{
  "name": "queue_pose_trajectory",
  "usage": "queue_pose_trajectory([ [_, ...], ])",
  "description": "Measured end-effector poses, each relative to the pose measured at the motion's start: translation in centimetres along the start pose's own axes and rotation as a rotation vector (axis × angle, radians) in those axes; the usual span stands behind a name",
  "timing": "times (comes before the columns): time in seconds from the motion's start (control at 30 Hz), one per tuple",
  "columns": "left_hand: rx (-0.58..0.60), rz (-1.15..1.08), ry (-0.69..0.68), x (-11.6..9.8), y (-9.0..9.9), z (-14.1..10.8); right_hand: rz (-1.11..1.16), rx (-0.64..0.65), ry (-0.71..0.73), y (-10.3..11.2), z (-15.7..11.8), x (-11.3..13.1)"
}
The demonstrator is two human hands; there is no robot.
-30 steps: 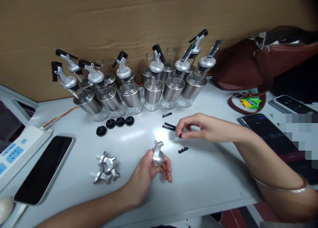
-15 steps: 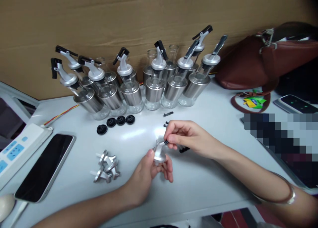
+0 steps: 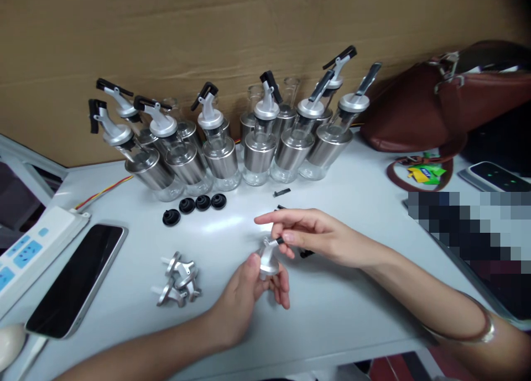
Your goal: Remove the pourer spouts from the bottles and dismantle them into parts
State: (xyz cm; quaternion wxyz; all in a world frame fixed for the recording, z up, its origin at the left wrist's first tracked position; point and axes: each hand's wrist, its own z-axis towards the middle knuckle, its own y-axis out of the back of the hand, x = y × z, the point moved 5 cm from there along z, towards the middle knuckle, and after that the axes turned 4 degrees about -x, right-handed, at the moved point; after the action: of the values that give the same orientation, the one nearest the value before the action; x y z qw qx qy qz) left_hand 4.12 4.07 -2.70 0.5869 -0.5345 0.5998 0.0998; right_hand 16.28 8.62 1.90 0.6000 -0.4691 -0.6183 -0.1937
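Note:
My left hand (image 3: 243,292) is closed around a silver bottle pourer (image 3: 269,264), with its spout tilted up to the right. At the spout's tip is a small black cap (image 3: 279,240). My right hand (image 3: 315,234) pinches this cap between the thumb and a bent finger, while its index finger points out to the left. Left of my hands lies a small pile of silver pourers (image 3: 180,278). Several black rubber stoppers (image 3: 203,202) sit in a row behind. A thin black lever piece (image 3: 282,192) lies beyond my right hand, and more black pieces are partly hidden under it.
Glass bottles with steel sleeves (image 3: 224,158), many topped with pourers, stand along the cardboard wall (image 3: 232,32). A phone (image 3: 77,281) and a power strip (image 3: 25,254) lie at left. A brown leather bag (image 3: 415,104) and a green-yellow packet (image 3: 427,175) are at right.
My right index finger has lifted off the spout tip and stretched out to the left. The thumb stays at the black cap. The left hand keeps its hold on the pourer.

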Motion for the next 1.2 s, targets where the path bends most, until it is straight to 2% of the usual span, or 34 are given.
queue_pose_trajectory([
  [0.13,0.010,0.027,-0.023,-0.3,-0.2,-0.2,0.070,0.182,-0.066,-0.7,-0.4,-0.5],
  [0.2,0.012,0.042,-0.025,-0.5,-0.4,-0.2,0.107,0.217,-0.065,-0.9,-0.4,-0.5],
  [0.5,0.009,0.078,-0.020,-0.7,-0.4,-0.3,0.168,0.213,-0.053,-1.3,-0.2,-0.7],
  [0.77,-0.011,0.083,-0.034,-0.5,-0.3,-0.3,0.089,0.178,-0.007,-1.5,-0.1,-0.6],
  [0.87,-0.024,0.032,-0.033,-0.3,-0.1,-0.3,-0.116,0.054,0.051,-1.1,-0.1,-0.3],
  [0.93,-0.034,0.049,-0.022,-0.2,0.0,-0.2,-0.385,-0.100,0.160,-0.5,-0.2,0.5],
  [1.0,-0.058,0.082,-0.010,-0.2,0.1,-0.2,-0.652,-0.194,0.293,-0.2,-0.5,1.4],
  [1.07,-0.079,0.089,0.003,-0.3,0.1,-0.2,-0.843,-0.200,0.401,-0.3,-0.8,1.9],
  [1.2,-0.107,0.065,0.018,-0.3,0.1,-0.2,-1.080,-0.166,0.554,-0.9,-1.0,2.2],
])
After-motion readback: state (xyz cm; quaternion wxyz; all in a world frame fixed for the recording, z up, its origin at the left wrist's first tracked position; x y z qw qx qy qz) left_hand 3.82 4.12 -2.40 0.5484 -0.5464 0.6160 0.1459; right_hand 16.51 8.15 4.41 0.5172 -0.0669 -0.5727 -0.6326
